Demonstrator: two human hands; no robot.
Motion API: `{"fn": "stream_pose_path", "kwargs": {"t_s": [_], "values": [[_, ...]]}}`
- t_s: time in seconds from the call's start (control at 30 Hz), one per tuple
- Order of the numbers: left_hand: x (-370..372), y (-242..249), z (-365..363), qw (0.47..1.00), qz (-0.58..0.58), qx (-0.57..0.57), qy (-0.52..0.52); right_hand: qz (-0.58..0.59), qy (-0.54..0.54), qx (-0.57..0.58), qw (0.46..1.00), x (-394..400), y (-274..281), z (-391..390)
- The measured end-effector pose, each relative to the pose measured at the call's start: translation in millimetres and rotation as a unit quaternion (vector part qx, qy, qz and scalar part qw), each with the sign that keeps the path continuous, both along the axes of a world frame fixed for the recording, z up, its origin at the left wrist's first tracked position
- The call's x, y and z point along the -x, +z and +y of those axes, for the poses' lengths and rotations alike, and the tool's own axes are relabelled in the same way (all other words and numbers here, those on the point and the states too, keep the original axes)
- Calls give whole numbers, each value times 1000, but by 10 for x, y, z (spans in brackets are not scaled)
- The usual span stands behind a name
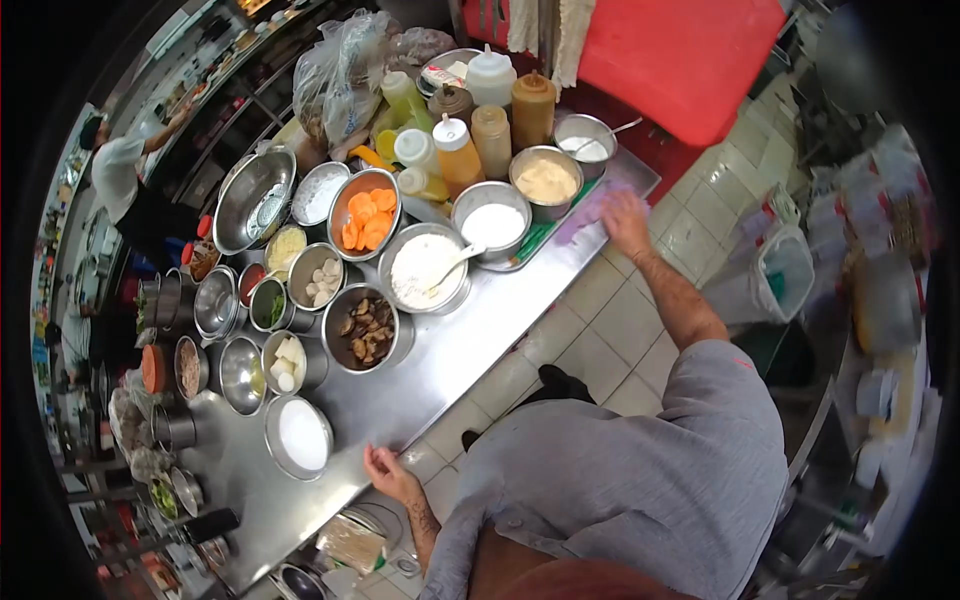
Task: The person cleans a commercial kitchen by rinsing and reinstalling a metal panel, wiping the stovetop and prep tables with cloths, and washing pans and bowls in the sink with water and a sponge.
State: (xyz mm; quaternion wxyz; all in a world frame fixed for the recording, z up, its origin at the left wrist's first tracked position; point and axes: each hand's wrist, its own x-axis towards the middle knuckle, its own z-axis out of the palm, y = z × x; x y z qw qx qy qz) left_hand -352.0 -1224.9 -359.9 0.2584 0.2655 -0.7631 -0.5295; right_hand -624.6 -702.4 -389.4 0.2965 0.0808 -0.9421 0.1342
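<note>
My right hand (625, 222) presses on a purple cloth (580, 222) at the edge of the steel table (470, 345), near a green-edged tray (530, 240). Nearest to this hand are a bowl of pale yellow paste (546, 177) and a bowl of white powder (492, 218). My left hand (394, 476) is beside the table's front edge, its fingers loosely bent and apart, with nothing in them. To its left stands a bowl of white contents (301, 436). Farther back are bowls of mushrooms (366, 332), sliced carrots (367, 220) and flour with a spoon (425, 268).
Several squeeze bottles (460, 155) stand behind the bowls, beside plastic bags (340, 80). A red surface (670, 60) is at the top right. On the tiled floor (600, 325) stands a lined bin (785, 275). Another person (120, 175) is at the far left.
</note>
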Motion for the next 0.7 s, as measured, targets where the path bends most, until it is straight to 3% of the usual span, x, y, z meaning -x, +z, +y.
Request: {"fn": "stream_pose_path", "kwargs": {"t_s": [0.1,0.13,0.27,0.33,0.4,0.47,0.53,0.67,0.7], "values": [[-140,-171,304,994,-8,-4,112,-48,-108,-39,992,536,34,646],[-211,-255,400,991,-11,-3,137,-55,-94,-37,993,699,52,757],[-677,-746,605,987,-101,-22,125,-96,-191,-16,977,903,113,808],[-1068,-1110,608,964,-262,-33,9,-89,-222,-25,971,898,157,746],[-1615,-1641,581,924,-347,-161,14,-99,-223,-97,965,771,213,667],[-1879,-1529,815,869,-438,-223,58,-57,-162,-152,973,554,143,540],[-1975,-1588,958,866,-437,-234,66,-15,-70,-186,980,238,190,243],[-2426,-1763,1220,845,-452,-266,101,-113,169,-116,972,-497,413,-822],[-2496,-1918,1255,860,-401,-288,131,-150,231,-110,955,-652,492,-1104]]}}
